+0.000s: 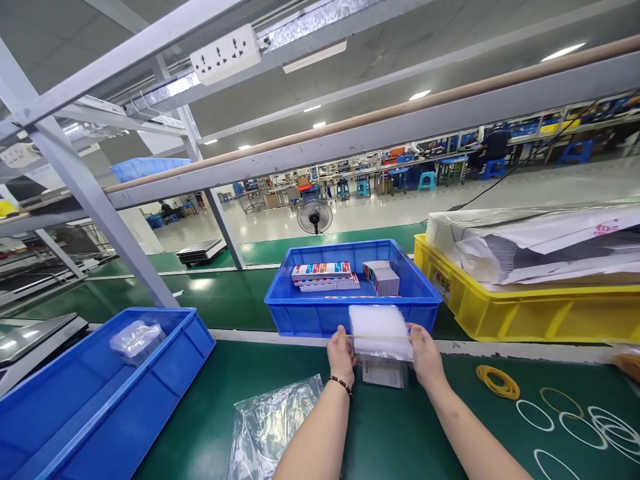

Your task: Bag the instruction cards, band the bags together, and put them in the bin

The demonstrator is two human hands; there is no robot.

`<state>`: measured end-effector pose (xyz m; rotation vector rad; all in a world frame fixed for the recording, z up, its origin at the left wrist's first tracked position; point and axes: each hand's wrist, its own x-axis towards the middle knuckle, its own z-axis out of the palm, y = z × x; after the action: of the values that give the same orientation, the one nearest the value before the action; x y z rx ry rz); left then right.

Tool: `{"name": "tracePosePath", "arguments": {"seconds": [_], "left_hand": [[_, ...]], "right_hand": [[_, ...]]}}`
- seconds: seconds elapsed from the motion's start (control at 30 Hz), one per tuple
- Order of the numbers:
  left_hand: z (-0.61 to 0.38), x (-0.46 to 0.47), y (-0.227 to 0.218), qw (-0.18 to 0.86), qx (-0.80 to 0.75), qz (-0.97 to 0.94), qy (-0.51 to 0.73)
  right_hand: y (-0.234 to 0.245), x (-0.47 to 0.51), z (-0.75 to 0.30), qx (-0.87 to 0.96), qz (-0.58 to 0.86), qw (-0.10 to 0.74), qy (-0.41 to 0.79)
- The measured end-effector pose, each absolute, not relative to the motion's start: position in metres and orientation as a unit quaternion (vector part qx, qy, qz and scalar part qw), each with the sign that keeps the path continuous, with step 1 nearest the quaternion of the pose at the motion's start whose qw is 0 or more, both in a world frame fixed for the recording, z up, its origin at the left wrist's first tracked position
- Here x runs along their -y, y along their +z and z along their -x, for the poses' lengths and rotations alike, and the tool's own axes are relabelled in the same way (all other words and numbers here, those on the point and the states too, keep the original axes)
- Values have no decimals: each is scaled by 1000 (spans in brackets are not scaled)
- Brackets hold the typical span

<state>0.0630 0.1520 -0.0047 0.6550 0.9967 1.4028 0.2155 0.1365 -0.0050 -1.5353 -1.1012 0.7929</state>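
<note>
Between my hands is a white, translucent bundle that looks like stacked plastic bags, held upright over the table. A thin yellow rubber band runs across its front. My left hand, with a beaded bracelet at the wrist, is closed on the band's left end at the bundle's edge. At the opposite edge my right hand is closed on the band's right end. Its hidden fingertips may also touch the bundle. Just below the bundle lies a small printed packet, partly covered.
Clear plastic bags lie left of my arms. Yellow rubber bands and white rings lie at right. A blue bin with printed cards stands ahead, a larger blue bin at left, a yellow crate at right.
</note>
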Motion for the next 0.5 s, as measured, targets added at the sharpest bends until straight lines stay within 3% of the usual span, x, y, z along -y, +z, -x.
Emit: {"name": "tracePosePath", "arguments": {"seconds": [0.3,0.5], "left_hand": [[-56,-167,-1,706,-421,-320,471],[-53,-170,3,734,-425,-318,424]], "right_hand": [[2,-153,-221,464,592,457,475],[11,-158,-227,455,591,429,509]]}}
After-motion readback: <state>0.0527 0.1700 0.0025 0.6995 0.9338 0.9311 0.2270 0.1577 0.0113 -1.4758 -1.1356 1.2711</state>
